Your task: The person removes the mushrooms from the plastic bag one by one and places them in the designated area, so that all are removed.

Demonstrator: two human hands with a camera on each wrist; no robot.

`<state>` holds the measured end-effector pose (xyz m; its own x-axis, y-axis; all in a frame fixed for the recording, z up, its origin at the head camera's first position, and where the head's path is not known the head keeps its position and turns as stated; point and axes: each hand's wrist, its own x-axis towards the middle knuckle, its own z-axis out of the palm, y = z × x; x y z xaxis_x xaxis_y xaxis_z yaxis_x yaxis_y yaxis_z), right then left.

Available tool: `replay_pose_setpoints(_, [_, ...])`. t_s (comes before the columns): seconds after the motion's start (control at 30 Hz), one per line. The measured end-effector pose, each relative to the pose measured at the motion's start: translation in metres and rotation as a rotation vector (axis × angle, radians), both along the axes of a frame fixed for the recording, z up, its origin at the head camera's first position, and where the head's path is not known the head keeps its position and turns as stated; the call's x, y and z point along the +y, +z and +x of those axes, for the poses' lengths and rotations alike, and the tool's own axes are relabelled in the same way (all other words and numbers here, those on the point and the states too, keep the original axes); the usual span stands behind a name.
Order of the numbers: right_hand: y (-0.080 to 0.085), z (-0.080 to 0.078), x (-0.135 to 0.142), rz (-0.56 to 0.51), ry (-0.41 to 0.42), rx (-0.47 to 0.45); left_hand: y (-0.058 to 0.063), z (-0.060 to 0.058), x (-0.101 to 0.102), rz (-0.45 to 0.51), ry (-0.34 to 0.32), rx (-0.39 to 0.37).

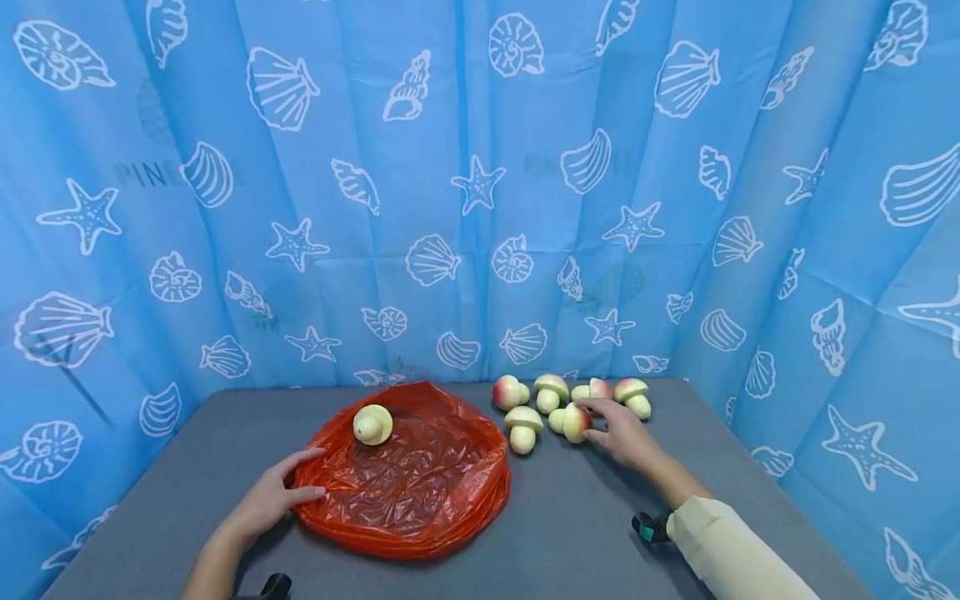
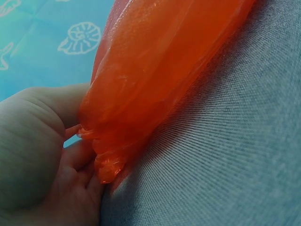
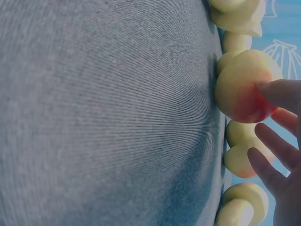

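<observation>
At the left side of the red plastic bag (image 1: 397,533), my left hand (image 1: 262,504) grips the rim with thumb and fingers. The bunched edge of the bag (image 2: 113,162) shows between them in the left wrist view. Inside the wide-mouthed bag lies one pale toy mushroom (image 1: 372,425), stem toward me. My right hand (image 1: 622,433) holds another toy mushroom (image 1: 576,423) by its red-tinged cap, thumb and forefinger on either side. In the right wrist view the thumb presses that cap (image 3: 244,87), while the other fingers (image 3: 268,169) spread apart from it.
Several more toy mushrooms sit around the right hand: one red-capped (image 1: 506,392) at the back, one standing (image 1: 522,428) near the bag, one at the right (image 1: 633,397). They rest on a grey cloth-covered table (image 1: 555,533). A blue shell-patterned curtain (image 1: 480,208) hangs behind.
</observation>
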<state>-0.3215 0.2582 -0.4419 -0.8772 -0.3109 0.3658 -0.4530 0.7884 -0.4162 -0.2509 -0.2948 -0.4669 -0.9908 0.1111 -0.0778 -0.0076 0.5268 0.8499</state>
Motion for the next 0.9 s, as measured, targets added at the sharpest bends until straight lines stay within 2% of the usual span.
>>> replay_pose_setpoints(0.2, [0.006,0.000,0.001,-0.040,-0.012,-0.002,0.000,-0.001,0.000,-0.006,-0.003,0.006])
replay_pose_setpoints(0.47, [0.025,-0.004,-0.002,-0.040,-0.027,-0.007,0.001,0.000,0.000,0.008,0.005,-0.015])
replay_pose_setpoints(0.9, [0.057,-0.008,-0.032,0.003,0.006,0.007,0.001,0.000,0.001,0.001,0.003,-0.016])
